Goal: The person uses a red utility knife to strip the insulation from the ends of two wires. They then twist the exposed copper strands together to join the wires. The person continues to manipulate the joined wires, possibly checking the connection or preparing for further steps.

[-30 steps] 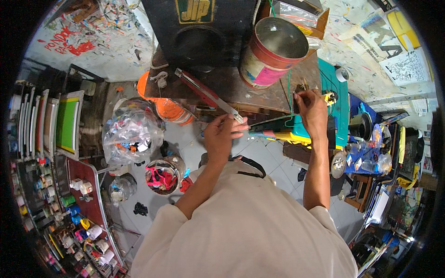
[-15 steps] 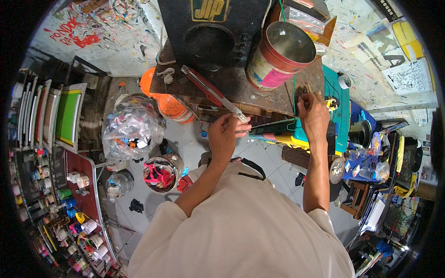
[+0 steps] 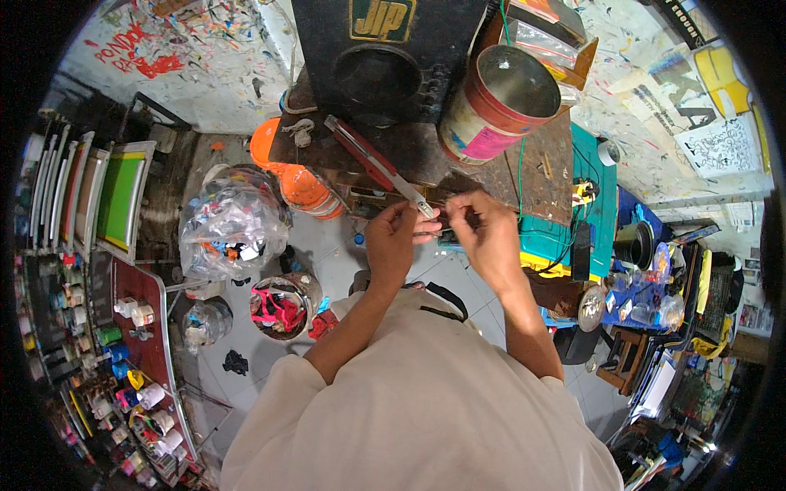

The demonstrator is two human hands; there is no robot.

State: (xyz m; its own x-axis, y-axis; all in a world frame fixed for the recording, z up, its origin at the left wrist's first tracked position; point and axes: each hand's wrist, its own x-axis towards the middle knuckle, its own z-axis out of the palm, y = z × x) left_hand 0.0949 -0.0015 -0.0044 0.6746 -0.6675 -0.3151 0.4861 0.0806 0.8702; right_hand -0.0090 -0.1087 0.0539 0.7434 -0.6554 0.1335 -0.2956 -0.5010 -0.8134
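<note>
My left hand is closed around the near end of a long, slim red-and-grey tool. Its exact kind is unclear. The tool slants up to the left, across the front edge of a dark wooden table, and its light grey end with small holes shows at my fingers. Just to the right, my right hand has its thumb and fingers pinched together close to that end. Whatever the pinch holds, if anything, is too small to make out.
A red paint-stained can and a black speaker-like box stand on the table. Orange buckets, a clear bag of scraps and a bin with cloths are to the left. A teal case stands right.
My right hand has come from the table's right side, leftward and nearer, to beside my left hand. My left hand still holds the tool in nearly the same place.
</note>
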